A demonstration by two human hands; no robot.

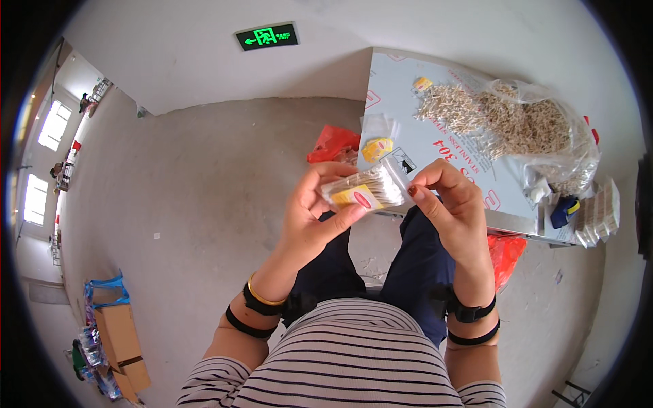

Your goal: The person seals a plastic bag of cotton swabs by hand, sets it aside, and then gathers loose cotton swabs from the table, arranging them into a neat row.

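A small clear zip bag of cotton swabs [389, 185] with a yellow card in it is held up in front of my body. My left hand [306, 217] is closed around the bag's left end, thumb across the yellow card. At the opposite end, the thumb and index finger of my right hand [454, 214] pinch together at the zip edge. Just beyond, on the table's near-left corner, lie yellow cards [376, 149] and clear empty-looking bags [382, 125].
A metal-topped table [398, 71] carries a large pile of loose swabs [452, 107], partly inside a big clear plastic bag [578, 160]. Stacked packs [600, 212] and a blue object [564, 212] sit at its right. Red bags [337, 143] are beside it. Cardboard boxes [119, 333] stand lower left.
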